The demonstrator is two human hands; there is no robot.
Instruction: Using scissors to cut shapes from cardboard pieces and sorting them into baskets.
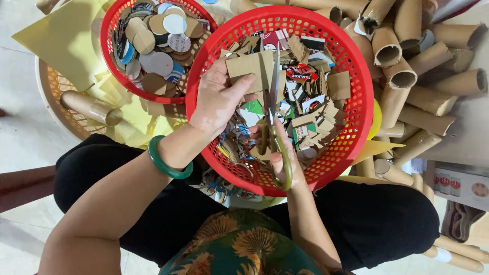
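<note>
The left hand (pixel 220 99) pinches a piece of cardboard (pixel 250 69) over the red basket (pixel 351 76) of scraps. The right hand (pixel 282 158) grips scissors (pixel 274 119) — blades seemingly closed on the cardboard's edge. A second red basket (pixel 108 53) holds cut discs — cardboard tubes (pixel 407 76) lie beside.

Both hands (pixel 219 99) (pixel 285 163) closed, gripping
</note>
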